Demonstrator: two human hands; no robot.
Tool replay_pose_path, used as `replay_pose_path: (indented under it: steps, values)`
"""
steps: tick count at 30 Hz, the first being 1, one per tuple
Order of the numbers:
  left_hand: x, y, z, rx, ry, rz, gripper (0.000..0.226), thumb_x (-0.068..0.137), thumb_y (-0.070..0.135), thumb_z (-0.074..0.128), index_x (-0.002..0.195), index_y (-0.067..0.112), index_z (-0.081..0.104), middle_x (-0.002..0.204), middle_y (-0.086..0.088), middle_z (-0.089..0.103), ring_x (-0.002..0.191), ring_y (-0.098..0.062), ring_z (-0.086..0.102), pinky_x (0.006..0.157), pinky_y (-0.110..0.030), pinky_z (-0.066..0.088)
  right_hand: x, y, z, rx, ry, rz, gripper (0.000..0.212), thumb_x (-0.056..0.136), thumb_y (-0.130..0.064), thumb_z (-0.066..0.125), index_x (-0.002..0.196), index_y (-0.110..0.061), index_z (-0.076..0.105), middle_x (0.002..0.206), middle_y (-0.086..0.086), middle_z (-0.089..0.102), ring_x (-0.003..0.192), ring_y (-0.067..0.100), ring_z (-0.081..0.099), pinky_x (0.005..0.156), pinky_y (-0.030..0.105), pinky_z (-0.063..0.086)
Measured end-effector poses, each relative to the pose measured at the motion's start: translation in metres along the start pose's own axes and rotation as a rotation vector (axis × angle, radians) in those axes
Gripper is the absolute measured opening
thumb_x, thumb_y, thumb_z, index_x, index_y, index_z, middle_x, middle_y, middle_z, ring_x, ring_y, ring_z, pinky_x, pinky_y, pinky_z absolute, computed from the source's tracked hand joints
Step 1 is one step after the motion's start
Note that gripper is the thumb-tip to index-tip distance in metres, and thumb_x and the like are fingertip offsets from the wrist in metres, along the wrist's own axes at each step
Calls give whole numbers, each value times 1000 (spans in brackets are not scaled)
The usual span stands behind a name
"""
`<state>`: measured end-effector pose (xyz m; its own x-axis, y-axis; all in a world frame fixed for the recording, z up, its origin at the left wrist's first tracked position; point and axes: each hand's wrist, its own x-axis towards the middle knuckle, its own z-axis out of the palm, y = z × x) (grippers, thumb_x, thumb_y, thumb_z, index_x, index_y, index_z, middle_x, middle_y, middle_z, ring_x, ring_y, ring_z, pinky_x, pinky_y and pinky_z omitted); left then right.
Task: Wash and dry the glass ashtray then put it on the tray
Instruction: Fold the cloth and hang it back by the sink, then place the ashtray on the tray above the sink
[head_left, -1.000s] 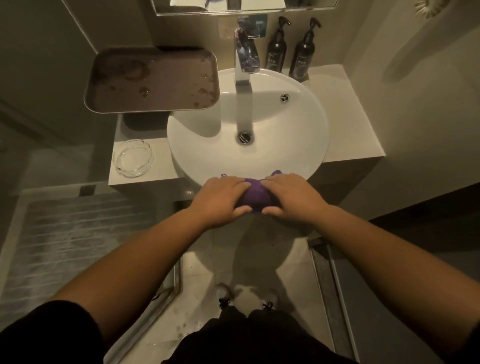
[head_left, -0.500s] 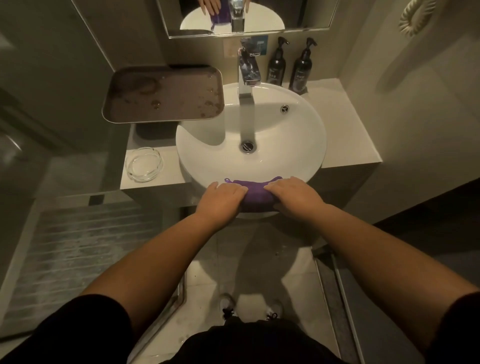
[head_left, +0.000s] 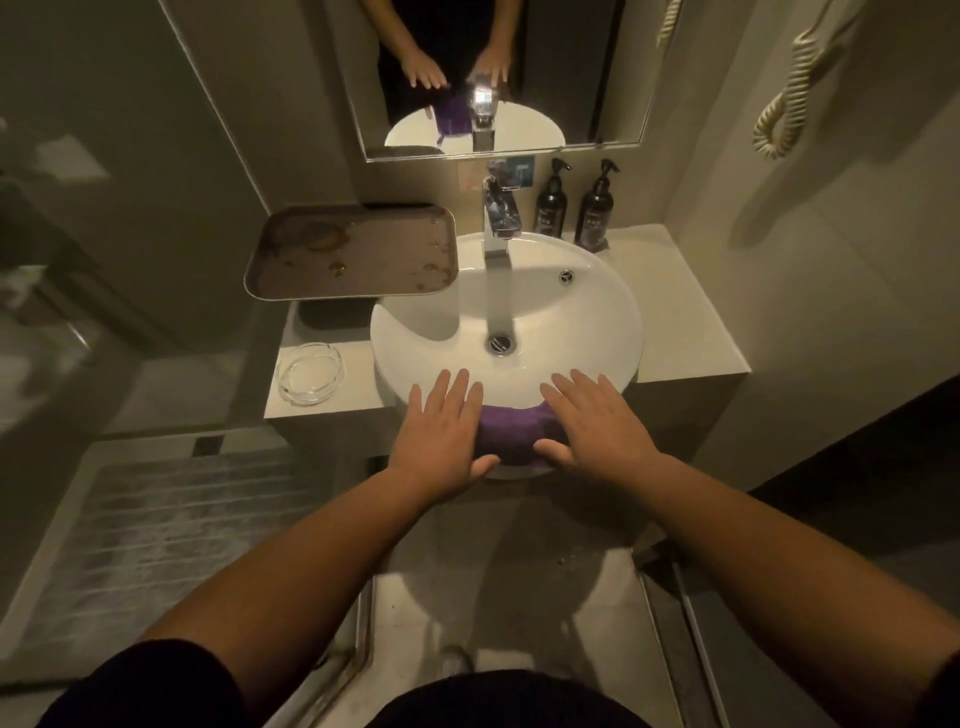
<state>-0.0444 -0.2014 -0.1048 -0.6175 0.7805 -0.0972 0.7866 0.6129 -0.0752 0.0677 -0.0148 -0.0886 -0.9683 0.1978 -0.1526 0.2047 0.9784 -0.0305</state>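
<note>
Glass ashtray (head_left: 310, 372) — one — beside one basin (head_left: 613, 312), two bottles (head_left: 551, 203).

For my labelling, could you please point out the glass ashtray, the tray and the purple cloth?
glass ashtray (head_left: 310, 372): head view, its clear base.
tray (head_left: 363, 249): head view, its stained floor.
purple cloth (head_left: 511, 434): head view, fold between the hands.

I see a dim, beige-walled bathroom with a mirror (head_left: 519, 78) above a round white basin (head_left: 597, 322). The basin sits on a pale counter (head_left: 691, 332). Grey tiled floor (head_left: 156, 519) lies at left.
</note>
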Motion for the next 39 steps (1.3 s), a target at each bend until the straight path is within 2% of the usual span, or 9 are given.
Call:
replay_pose_path:
  steps: [9, 13, 16, 20, 23, 29, 33, 39]
  values:
    - [-24, -25, -6, -2, -8, -184, 93, 87, 73, 39, 155, 16, 11, 164, -10, 10, 150, -32, 8, 119, -53, 11, 24, -19, -10, 7, -10, -140, 81, 90, -67, 46, 152, -19, 24, 161, 6, 25, 148, 29, 22, 120, 46, 13]
    - [-42, -35, -4, -50, 0, -313, 90, 87, 71, 43, 153, 15, 18, 160, -9, 24, 148, -29, 19, 119, -54, 16, 37, -31, -12, -4, 2, -250, 78, 90, -66, 49, 150, -19, 30, 157, 5, 33, 141, 27, 33, 117, 43, 23]
    - [-56, -43, -2, -61, 1, -397, 90, 88, 70, 42, 153, 13, 18, 160, -9, 23, 149, -28, 17, 119, -53, 14, 49, -44, -14, -1, 7, -329, 75, 90, -65, 50, 147, -19, 34, 154, 5, 38, 136, 26, 38, 114, 41, 28]
    - [-69, -59, -1, -76, -17, -475, 90, 90, 67, 41, 154, 11, 13, 162, -10, 18, 150, -27, 13, 120, -52, 14, 70, -68, -14, 36, -26, -376, 81, 88, -67, 51, 151, -21, 28, 160, 4, 29, 145, 28, 29, 119, 43, 19]
    - [-71, -80, 2, -99, -6, -526, 90, 90, 67, 42, 154, 10, 14, 161, -11, 19, 149, -28, 13, 120, -50, 14, 91, -89, -16, 57, -25, -405, 83, 88, -67, 51, 153, -22, 25, 162, 3, 25, 147, 28, 26, 119, 42, 18]
    - [-58, -134, 20, -147, 26, -582, 91, 88, 66, 47, 154, 10, 16, 161, -11, 20, 149, -28, 15, 121, -45, 14, 141, -130, -20, 82, -33, -463, 83, 87, -64, 55, 152, -20, 28, 159, 4, 30, 144, 28, 31, 117, 41, 25]
    - [-41, -174, 34, -227, -7, -590, 95, 86, 64, 55, 154, 11, 15, 161, -10, 19, 149, -27, 14, 122, -44, 14, 182, -156, -21, 101, -73, -486, 83, 88, -60, 58, 152, -17, 28, 159, 5, 31, 144, 27, 31, 117, 39, 25]
    - [-22, -216, 56, -348, -6, -640, 95, 82, 60, 63, 151, 10, 21, 158, -11, 27, 147, -27, 22, 120, -41, 21, 232, -190, -17, 167, -147, -475, 87, 83, -56, 67, 151, -17, 28, 157, 5, 35, 141, 26, 36, 114, 39, 32]
